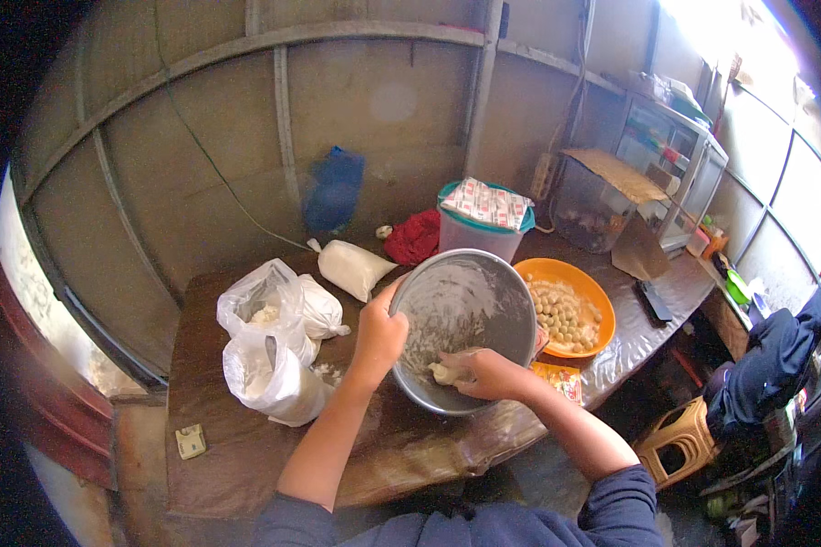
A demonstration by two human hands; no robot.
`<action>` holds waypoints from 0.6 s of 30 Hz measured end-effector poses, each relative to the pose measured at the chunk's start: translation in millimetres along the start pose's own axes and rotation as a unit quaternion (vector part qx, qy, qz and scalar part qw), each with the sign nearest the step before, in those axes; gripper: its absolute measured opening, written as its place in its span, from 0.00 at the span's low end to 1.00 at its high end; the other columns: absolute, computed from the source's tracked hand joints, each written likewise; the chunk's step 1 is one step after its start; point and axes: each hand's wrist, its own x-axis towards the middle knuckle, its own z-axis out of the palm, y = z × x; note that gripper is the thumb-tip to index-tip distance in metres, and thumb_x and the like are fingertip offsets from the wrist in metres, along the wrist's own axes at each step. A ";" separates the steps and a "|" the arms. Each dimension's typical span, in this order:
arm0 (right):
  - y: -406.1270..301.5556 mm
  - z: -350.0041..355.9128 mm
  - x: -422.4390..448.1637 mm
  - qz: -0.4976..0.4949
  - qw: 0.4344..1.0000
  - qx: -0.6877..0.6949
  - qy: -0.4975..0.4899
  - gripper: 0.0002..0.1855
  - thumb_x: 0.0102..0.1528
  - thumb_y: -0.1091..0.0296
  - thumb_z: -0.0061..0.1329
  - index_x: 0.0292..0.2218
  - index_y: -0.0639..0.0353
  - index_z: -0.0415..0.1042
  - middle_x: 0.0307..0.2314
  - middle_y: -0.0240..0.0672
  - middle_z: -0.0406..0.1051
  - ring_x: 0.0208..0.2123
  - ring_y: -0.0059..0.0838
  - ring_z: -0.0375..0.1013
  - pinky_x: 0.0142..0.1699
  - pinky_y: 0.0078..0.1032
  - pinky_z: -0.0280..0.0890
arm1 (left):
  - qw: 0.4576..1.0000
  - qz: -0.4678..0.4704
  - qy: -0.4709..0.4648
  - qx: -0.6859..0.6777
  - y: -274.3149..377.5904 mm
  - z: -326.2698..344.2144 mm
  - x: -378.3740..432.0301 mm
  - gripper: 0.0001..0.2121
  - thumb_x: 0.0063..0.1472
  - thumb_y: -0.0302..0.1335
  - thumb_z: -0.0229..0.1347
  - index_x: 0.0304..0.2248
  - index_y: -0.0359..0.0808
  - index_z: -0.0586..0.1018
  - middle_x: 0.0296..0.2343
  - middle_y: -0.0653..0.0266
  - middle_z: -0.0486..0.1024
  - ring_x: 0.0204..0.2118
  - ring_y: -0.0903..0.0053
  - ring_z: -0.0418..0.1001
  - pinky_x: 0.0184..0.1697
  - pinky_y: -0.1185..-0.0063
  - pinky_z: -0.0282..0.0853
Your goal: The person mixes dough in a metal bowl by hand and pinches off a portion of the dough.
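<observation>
A grey metal basin (465,294) is tilted towards me above the front of the table, its inner wall smeared with white flour or dough. My left hand (382,335) grips its left rim, thumb over the edge. Inside, low in the basin, my right hand (482,374) holds a small lump of pale dough (445,373) in its fingers against the wall. Right of the basin, an orange plastic bowl (605,311) contains several small round dough balls (564,321) in white powder. The basin hides part of this bowl's left side.
Open plastic bags of white powder (274,372) stand left on the covered table (246,472). Behind are a tied powder bag (349,267), a red cloth (414,237) and a teal-rimmed bucket (479,236). An orange packet (559,383) and dark phone-like object (652,303) lie right. A plastic stool (677,444) stands beside the table.
</observation>
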 end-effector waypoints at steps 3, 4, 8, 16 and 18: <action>1.9 13.0 -2.3 -0.083 0.987 -0.065 0.121 0.19 0.46 0.70 0.51 0.42 0.59 0.72 0.41 0.42 0.70 0.42 0.43 0.69 0.49 0.32 0.62 | 1.000 0.016 -0.004 -0.023 -2.9 2.0 1.5 0.24 0.45 0.14 0.38 0.45 0.28 0.70 0.39 0.48 0.73 0.44 0.68 0.71 0.49 0.78 0.62; 6.0 19.3 -1.1 -0.072 0.987 -0.077 0.123 0.18 0.46 0.70 0.50 0.41 0.59 0.72 0.40 0.41 0.70 0.41 0.42 0.69 0.48 0.32 0.63 | 1.000 0.017 -0.004 -0.021 -3.8 2.3 1.6 0.24 0.45 0.14 0.38 0.45 0.28 0.70 0.39 0.48 0.73 0.44 0.68 0.71 0.49 0.78 0.62; 13.1 34.0 4.8 -0.037 0.982 -0.126 0.139 0.11 0.49 0.68 0.46 0.36 0.54 0.72 0.33 0.41 0.71 0.38 0.42 0.70 0.43 0.34 0.65 | 0.999 0.020 -0.008 -0.030 -5.9 3.3 1.7 0.24 0.46 0.14 0.38 0.45 0.28 0.70 0.40 0.48 0.73 0.45 0.68 0.71 0.49 0.78 0.62; 29.5 44.5 10.8 -0.076 0.978 -0.115 0.154 0.09 0.48 0.69 0.44 0.31 0.58 0.74 0.29 0.40 0.73 0.32 0.42 0.71 0.38 0.33 0.67 | 1.000 0.027 -0.010 -0.012 -4.9 2.7 1.5 0.24 0.46 0.14 0.38 0.46 0.28 0.70 0.40 0.49 0.73 0.45 0.69 0.71 0.49 0.78 0.62; 27.5 40.3 10.5 -0.094 0.979 -0.075 0.166 0.10 0.48 0.70 0.46 0.32 0.59 0.75 0.31 0.40 0.73 0.32 0.42 0.71 0.39 0.32 0.67 | 1.000 0.025 -0.006 -0.011 -3.9 2.9 1.3 0.24 0.46 0.14 0.38 0.46 0.28 0.70 0.40 0.49 0.73 0.45 0.69 0.71 0.49 0.78 0.62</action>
